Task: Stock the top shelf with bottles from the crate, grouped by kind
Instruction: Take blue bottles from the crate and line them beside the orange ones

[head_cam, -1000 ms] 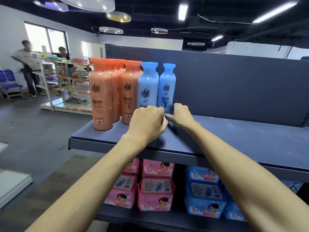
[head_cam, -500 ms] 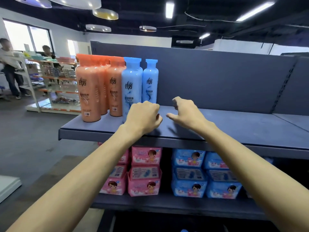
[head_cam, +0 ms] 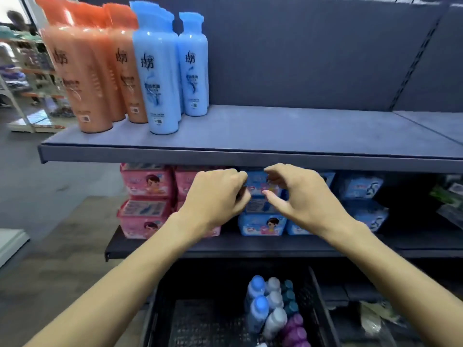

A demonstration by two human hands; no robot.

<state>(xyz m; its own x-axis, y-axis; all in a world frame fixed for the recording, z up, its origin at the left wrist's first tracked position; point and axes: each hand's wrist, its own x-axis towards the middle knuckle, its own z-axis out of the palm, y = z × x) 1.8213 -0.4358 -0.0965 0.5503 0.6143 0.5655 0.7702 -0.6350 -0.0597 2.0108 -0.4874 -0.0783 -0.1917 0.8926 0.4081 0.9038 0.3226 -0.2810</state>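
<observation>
On the grey top shelf (head_cam: 263,136), at its left end, stand several orange bottles (head_cam: 85,73) and, to their right, blue bottles (head_cam: 160,78) in a group. Below, on the floor, a black crate (head_cam: 175,316) holds blue, grey, teal and purple bottles (head_cam: 273,311) packed along its right side. My left hand (head_cam: 215,199) hangs in front of the lower shelf, loosely curled and holding nothing. My right hand (head_cam: 300,196) is beside it, fingers bent and apart, also without anything in it. Both hands are below the top shelf's front edge and above the crate.
The lower shelf (head_cam: 250,246) carries pink packs (head_cam: 147,201) on the left and blue packs (head_cam: 363,196) on the right. The top shelf is bare right of the blue bottles. Another rack (head_cam: 22,71) and a person stand far left.
Both hands have come off the top shelf and dropped below its front edge. My view has tilted down, so the crate now shows.
</observation>
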